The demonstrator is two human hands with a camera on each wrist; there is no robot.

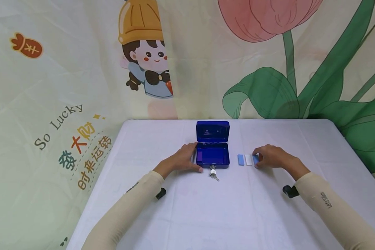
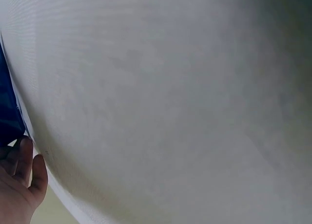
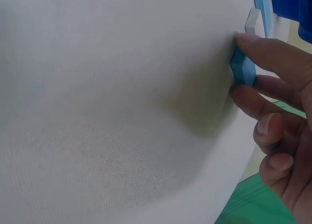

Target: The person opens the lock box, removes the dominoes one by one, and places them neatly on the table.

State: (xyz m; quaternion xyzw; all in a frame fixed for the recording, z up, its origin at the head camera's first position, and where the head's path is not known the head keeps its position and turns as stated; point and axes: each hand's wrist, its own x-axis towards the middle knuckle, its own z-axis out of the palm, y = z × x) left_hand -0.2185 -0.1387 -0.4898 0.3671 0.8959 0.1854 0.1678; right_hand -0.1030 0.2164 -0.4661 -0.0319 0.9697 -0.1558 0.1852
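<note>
An open blue cash box point(image 1: 213, 166) stands on the table with its lid point(image 1: 213, 131) tilted up at the back. My left hand point(image 1: 185, 158) holds the box's left side, thumb by the front corner and fingertips near the back. The left wrist view catches this hand point(image 2: 22, 185) at its edge, beside the dark blue wall. On the right, my right hand point(image 1: 271, 156) pinches a small blue block point(image 3: 244, 68) with slanted ends, like an eraser, between thumb and fingers. Left of it lie a white block point(image 1: 248, 160) and another blue block point(image 1: 241, 160).
Keys point(image 1: 215, 176) hang from the lock at the box's front. A small purple patch point(image 1: 199, 156) shows inside the box at its left. White cloth covers the table point(image 1: 206, 215), and a printed curtain point(image 1: 193, 69) hangs behind its far edge.
</note>
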